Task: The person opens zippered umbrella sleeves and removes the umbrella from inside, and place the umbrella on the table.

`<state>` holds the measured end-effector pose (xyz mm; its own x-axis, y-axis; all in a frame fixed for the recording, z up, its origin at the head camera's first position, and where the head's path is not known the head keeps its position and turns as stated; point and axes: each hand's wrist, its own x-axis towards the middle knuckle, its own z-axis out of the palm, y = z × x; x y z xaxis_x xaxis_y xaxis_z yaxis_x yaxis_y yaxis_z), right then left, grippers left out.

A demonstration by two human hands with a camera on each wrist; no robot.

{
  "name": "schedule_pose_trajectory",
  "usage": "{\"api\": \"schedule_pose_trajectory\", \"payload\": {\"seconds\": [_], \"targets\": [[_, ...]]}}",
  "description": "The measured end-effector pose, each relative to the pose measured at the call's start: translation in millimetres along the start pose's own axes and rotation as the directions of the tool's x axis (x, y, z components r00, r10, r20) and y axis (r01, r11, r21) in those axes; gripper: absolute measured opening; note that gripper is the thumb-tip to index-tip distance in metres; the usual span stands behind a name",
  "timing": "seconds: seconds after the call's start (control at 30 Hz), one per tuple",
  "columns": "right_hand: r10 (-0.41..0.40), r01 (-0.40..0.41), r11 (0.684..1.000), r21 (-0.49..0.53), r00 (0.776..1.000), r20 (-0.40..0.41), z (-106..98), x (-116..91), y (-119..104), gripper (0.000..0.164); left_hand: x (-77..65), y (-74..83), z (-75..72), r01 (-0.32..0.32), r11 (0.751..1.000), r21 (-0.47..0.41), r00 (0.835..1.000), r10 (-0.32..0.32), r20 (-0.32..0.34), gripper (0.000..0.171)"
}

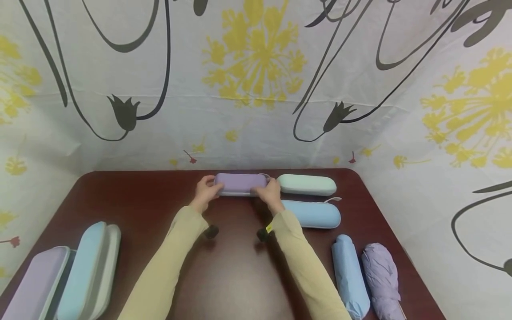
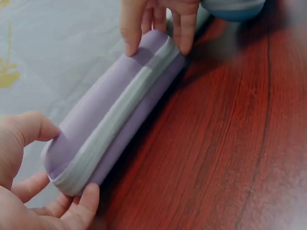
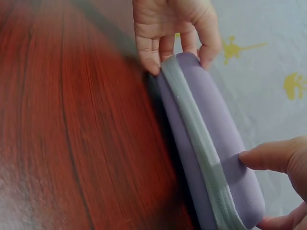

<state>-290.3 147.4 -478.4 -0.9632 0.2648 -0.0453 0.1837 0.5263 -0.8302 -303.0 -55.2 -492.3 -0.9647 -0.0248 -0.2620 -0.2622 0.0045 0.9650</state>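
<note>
A purple zippered case [image 1: 240,184] with a pale zip band lies lengthwise at the back edge of the dark red table. My left hand [image 1: 205,193] grips its left end, the thumb on top and fingers around the lower side in the left wrist view. At the other end my right hand [image 1: 272,194] holds the case, its thumb pressing the upper face in the right wrist view. Just right of that hand sits a mint green case [image 1: 307,185]. A light blue case [image 1: 314,214] with a strap loop lies in front of the mint one.
At the front left rest a purple case [image 1: 40,284], a light blue case [image 1: 82,271] and a pale green case [image 1: 108,271]. A blue folded umbrella [image 1: 350,275] and a purple folded umbrella [image 1: 381,278] lie front right. A patterned cloth [image 1: 224,133] hangs behind the table [image 1: 224,275].
</note>
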Motion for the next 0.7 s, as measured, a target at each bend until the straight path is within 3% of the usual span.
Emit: {"api": "schedule_pose_trajectory", "payload": {"seconds": [0.1,0.37,0.7], "targets": [[-0.012,0.012,1.000,0.008,1.000,0.009,1,-5,-3,0.070,-4.3,-1.7,-6.8,0.011,1.000,-0.007,1.000,-0.011,-0.019,0.054],[-0.088,0.089,0.991,-0.098,0.996,0.021,6,-28,-7,0.066,-23.6,-4.3,-26.2,0.029,0.999,0.019,0.999,-0.028,-0.033,0.056],[-0.251,0.265,0.949,-0.170,0.963,0.095,5,-75,3,0.066,-76.7,-16.2,-49.2,0.039,0.996,0.074,0.999,-0.038,-0.019,0.055]]}}
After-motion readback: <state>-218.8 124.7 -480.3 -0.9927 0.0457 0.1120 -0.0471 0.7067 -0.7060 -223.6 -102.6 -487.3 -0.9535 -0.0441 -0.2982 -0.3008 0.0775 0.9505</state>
